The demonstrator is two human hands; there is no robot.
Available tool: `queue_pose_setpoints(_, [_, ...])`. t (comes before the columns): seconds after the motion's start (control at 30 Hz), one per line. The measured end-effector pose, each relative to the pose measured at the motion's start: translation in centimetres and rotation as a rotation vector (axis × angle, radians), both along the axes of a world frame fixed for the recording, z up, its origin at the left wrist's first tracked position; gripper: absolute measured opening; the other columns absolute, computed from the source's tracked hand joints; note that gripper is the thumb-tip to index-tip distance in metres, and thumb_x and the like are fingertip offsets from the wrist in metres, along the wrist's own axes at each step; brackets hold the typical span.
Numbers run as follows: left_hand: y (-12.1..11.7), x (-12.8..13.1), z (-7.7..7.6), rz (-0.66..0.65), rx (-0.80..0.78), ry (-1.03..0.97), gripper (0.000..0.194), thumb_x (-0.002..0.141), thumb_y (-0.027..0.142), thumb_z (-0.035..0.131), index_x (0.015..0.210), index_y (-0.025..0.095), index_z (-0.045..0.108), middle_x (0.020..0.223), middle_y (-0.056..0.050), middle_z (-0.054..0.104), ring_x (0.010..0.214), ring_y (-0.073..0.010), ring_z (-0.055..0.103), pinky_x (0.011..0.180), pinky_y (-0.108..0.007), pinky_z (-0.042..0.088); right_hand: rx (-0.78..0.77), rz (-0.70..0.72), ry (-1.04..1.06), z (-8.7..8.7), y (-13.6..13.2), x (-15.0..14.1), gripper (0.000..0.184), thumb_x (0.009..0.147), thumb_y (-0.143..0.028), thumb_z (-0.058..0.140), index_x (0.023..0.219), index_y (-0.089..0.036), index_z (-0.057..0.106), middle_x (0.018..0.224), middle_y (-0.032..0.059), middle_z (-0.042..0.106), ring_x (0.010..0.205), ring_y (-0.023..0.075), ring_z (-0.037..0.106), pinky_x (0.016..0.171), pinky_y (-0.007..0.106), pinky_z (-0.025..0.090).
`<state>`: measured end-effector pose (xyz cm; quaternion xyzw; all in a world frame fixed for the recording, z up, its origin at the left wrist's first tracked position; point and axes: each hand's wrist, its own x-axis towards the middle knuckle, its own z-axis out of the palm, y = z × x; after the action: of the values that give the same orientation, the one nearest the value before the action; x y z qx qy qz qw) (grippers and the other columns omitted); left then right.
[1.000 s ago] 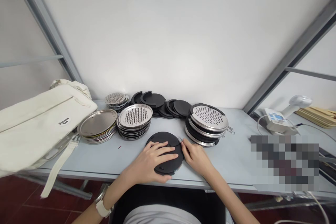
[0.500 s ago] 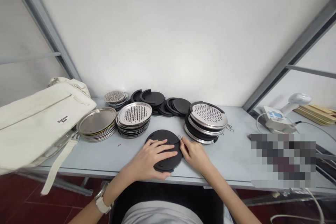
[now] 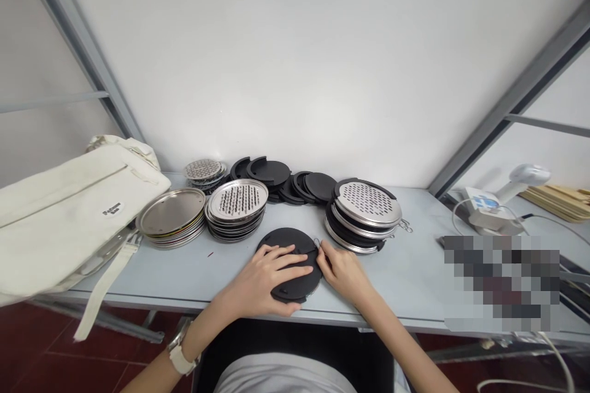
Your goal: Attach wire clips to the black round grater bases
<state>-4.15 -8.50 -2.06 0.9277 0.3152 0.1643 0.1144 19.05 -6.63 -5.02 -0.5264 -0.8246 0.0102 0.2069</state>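
A round black plastic disc lies on the table in front of me, near its front edge. My left hand rests flat across the disc with its fingers spread, the thumb by the near rim. At the disc's right edge, my right hand is closed, thumb and forefinger pinching a thin metal wire loop. Just behind that hand is a stack of round metal graters in black holders, with wire loops sticking out on its right.
Stacked plain metal plates, grater discs, smaller perforated discs and black plastic holders stand towards the wall. A white bag lies at left. On the right are a scanner, wooden pieces and a blurred-out patch.
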Motion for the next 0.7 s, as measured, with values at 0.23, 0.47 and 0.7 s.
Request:
queue_pose_setpoints(0.23, [-0.08, -0.04, -0.03, 0.003, 0.006, -0.001, 0.064, 0.076, 0.042, 0.068, 0.136, 0.037, 0.047, 0.143, 0.002, 0.047, 0.134, -0.0299, 0.039, 0.104, -0.044, 0.030, -0.014, -0.011, 0.005, 0.14, -0.08, -0.07, 0.024, 0.095, -0.024, 0.032, 0.084, -0.018, 0.053, 0.057, 0.0020, 0.063, 0.050, 0.0174, 0.060, 0.052, 0.028, 0.025])
queue_pose_setpoints(0.47, [-0.05, -0.08, -0.13, -0.004, 0.014, -0.018, 0.062, 0.077, 0.044, 0.067, 0.135, 0.036, 0.048, 0.142, 0.001, 0.049, 0.134, -0.0295, 0.039, 0.104, -0.043, 0.029, -0.022, -0.019, -0.004, 0.14, -0.07, -0.05, 0.023, 0.095, -0.023, 0.033, 0.084, -0.018, 0.053, 0.056, 0.0018, 0.063, 0.051, 0.0177, 0.061, 0.052, 0.028, 0.025])
queue_pose_setpoints(0.7, [0.00, -0.04, -0.18, -0.004, 0.009, -0.008, 0.064, 0.075, 0.041, 0.069, 0.135, 0.037, 0.048, 0.142, 0.001, 0.049, 0.134, -0.0295, 0.039, 0.105, -0.043, 0.029, -0.013, -0.012, -0.017, -0.04, 0.06, 0.08, 0.022, 0.094, -0.023, 0.036, 0.084, -0.017, 0.055, 0.059, 0.0033, 0.065, 0.052, 0.0179, 0.062, 0.052, 0.027, 0.025])
